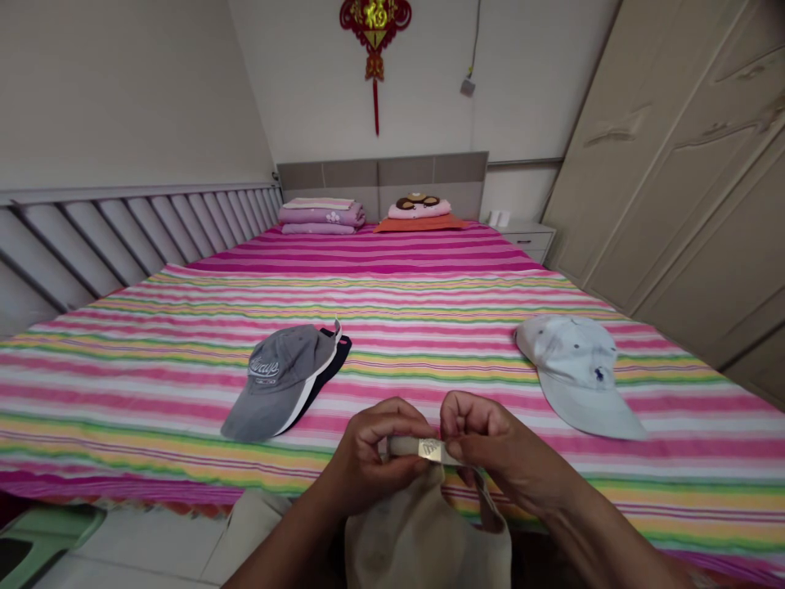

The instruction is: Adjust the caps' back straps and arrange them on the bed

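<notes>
Holding beige cap [417,532] by its strap [401,446] beside the bed [423,352]. Left hand [380,450], right hand [491,442]: each grip pinched closed on the strap, flanking the buckle [430,449], probably to steady it; gray cap [279,376] lies apart.

You read "Always" on the gray cap [280,375] and "福" on the red hanging [375,39]; the buckle [430,449] bore illegible marks.

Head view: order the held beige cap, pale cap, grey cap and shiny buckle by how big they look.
1. Beige cap, nearest of all
2. Pale cap and grey cap, too alike to rank
3. Shiny buckle
</notes>
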